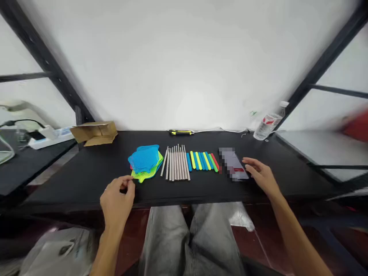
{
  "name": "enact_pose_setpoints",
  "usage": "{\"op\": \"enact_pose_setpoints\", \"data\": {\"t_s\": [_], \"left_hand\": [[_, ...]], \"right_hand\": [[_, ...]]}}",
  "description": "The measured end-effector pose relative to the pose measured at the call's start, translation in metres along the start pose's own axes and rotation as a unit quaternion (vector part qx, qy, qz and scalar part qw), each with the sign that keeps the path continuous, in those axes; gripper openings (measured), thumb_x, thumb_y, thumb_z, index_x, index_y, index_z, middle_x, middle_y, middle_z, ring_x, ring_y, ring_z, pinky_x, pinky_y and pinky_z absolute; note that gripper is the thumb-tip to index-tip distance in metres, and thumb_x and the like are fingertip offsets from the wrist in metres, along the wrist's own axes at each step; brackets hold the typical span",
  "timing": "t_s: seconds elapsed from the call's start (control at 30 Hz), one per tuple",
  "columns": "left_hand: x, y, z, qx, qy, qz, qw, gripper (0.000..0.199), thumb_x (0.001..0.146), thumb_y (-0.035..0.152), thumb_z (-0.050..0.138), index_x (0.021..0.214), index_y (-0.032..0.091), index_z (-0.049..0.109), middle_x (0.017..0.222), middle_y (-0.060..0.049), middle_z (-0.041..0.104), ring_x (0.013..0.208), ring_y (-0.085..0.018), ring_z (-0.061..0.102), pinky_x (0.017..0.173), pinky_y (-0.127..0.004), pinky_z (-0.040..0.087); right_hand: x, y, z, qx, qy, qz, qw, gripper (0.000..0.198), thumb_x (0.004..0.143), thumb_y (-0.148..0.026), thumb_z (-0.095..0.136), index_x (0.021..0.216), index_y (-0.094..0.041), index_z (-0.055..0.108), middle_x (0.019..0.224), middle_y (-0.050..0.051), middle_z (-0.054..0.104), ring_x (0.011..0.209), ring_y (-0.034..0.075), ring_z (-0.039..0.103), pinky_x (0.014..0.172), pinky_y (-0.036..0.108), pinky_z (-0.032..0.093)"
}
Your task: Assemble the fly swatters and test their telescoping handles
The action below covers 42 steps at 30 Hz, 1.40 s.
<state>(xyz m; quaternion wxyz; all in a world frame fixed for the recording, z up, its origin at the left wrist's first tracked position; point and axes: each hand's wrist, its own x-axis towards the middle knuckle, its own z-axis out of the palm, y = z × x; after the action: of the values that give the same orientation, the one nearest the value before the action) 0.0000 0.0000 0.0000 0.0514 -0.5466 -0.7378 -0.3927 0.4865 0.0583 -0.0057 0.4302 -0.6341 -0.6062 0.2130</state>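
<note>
My left hand (117, 197) rests at the front left of the black table, its fingers curled and thumb and forefinger tips close together. No object shows between them. Just beyond the fingertips lies a stack of mesh fly swatter heads, with blue ones (143, 159) over a yellow-green one (142, 176). My right hand (261, 175) is open, its fingers reaching toward the right edge of a phone (232, 163); whether they touch it I cannot tell. Between the hands lie a row of slim metal rods (176, 163) and a row of coloured handles (202, 161) in blue, yellow, green and red.
An open cardboard box (96, 133) sits at the back left of the black table (71, 172). A black-and-yellow utility knife (181, 132) lies by the wall. A water bottle (267, 125) leans at the back right. Far left, a white power strip (51, 138) lies on another surface.
</note>
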Motion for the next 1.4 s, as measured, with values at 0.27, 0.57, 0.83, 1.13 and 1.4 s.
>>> {"op": "enact_pose_setpoints", "data": {"t_s": [0.27, 0.57, 0.83, 1.13, 1.4], "left_hand": [[-0.014, 0.074, 0.004, -0.072, -0.105, 0.076, 0.989, 0.018, 0.087, 0.031, 0.054, 0.095, 0.024, 0.070, 0.072, 0.002, 0.066, 0.065, -0.013, 0.058, 0.065, -0.024, 0.039], [-0.026, 0.139, 0.037, 0.072, -0.237, 0.139, 0.959, 0.025, 0.089, 0.043, 0.053, 0.084, 0.024, 0.067, 0.072, -0.003, 0.068, 0.063, -0.019, 0.061, 0.055, -0.027, 0.026], [-0.024, 0.154, 0.050, 0.160, -0.250, 0.137, 0.945, 0.037, 0.086, 0.052, 0.054, 0.075, 0.020, 0.067, 0.069, -0.008, 0.065, 0.066, -0.025, 0.065, 0.057, -0.029, 0.034], [-0.017, 0.168, 0.050, 0.173, -0.257, 0.142, 0.940, 0.028, 0.085, 0.033, 0.050, 0.071, 0.017, 0.068, 0.069, -0.010, 0.065, 0.069, -0.027, 0.066, 0.058, -0.031, 0.039], [-0.019, 0.172, 0.047, 0.182, -0.279, 0.129, 0.934, 0.031, 0.084, 0.041, 0.053, 0.073, 0.017, 0.069, 0.071, -0.011, 0.065, 0.072, -0.028, 0.066, 0.061, -0.033, 0.043]], "right_hand": [[0.006, -0.060, 0.029, -0.099, 0.063, -0.052, 0.992, 0.034, 0.085, -0.035, 0.055, 0.111, -0.019, 0.070, 0.092, 0.007, 0.073, 0.067, 0.017, 0.064, 0.061, 0.028, 0.048], [-0.004, -0.105, 0.090, -0.324, -0.034, -0.087, 0.941, 0.024, 0.089, -0.024, 0.053, 0.107, -0.017, 0.067, 0.100, 0.011, 0.069, 0.087, 0.024, 0.064, 0.072, 0.031, 0.042], [-0.013, -0.113, 0.093, -0.357, -0.071, -0.033, 0.931, 0.023, 0.094, -0.024, 0.049, 0.108, -0.016, 0.066, 0.104, 0.012, 0.063, 0.087, 0.022, 0.062, 0.068, 0.029, 0.036], [-0.013, -0.123, 0.093, -0.381, -0.084, -0.006, 0.921, 0.021, 0.093, -0.027, 0.052, 0.111, -0.020, 0.061, 0.103, 0.009, 0.063, 0.088, 0.023, 0.063, 0.066, 0.028, 0.035], [-0.005, -0.123, 0.095, -0.372, -0.100, 0.020, 0.923, 0.031, 0.090, -0.025, 0.056, 0.119, -0.015, 0.055, 0.100, 0.013, 0.066, 0.093, 0.025, 0.063, 0.071, 0.030, 0.036]]}}
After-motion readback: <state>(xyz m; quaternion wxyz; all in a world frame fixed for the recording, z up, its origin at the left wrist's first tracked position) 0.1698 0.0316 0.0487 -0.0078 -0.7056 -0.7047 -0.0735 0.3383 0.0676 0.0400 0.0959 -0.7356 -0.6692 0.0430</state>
